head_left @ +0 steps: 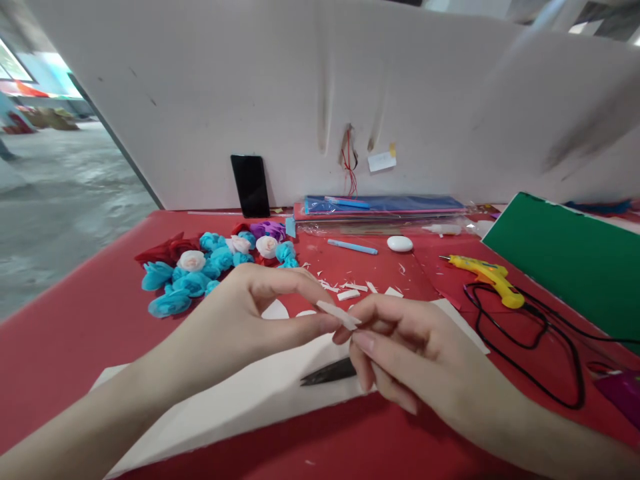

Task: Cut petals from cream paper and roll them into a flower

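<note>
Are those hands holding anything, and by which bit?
A small pale strip: the left hand pinches its left part, the right hand its right end. Whether the right hand also holds the dark blades, I can't tell.

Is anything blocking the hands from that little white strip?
No, nothing visible is. The white strip is right at the fingertips of the left hand and right hand. The dark blades show lower in the picture, not between the hands and the strip.
</note>
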Tool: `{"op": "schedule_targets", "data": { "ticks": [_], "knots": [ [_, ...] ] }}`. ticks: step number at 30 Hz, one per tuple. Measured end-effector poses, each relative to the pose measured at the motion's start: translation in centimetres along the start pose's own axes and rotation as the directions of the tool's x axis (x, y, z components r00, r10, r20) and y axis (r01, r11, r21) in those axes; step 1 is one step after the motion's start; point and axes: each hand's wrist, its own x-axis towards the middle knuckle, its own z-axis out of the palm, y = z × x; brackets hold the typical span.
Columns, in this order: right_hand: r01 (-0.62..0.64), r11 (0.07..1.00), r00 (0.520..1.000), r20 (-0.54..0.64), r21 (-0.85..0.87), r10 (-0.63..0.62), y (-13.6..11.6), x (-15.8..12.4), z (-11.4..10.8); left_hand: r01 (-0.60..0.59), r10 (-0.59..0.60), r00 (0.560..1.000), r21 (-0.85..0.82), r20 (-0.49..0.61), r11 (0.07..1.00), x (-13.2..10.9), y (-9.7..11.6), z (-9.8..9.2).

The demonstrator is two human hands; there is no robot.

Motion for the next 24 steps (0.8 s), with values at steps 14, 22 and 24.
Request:
{"op": "schedule_targets", "data": {
  "ticks": [14,22,24],
  "knots": [
    [0.14,0.908,0.961,-0.165,-0.394,-0.22,0.3,0.0,0.4,0.109,-0.101,0.991,0.101,-0.086,0.989,-0.5,-0.1,1.3],
    [0.082,0.969,0.967,-0.218,-0.233,-0.134,-0.2,0.1,0.1,0.059,-0.05,0.994,0.09,-0.095,0.994,-0.7,-0.7,1.5],
    [0.073,0.97,0.964,-0.233,-0.233,-0.129,-0.3,0.3,0.1,0.035,-0.025,0.995,0.105,-0.095,0.994,-0.8,-1.0,1.4]
  ]
}}
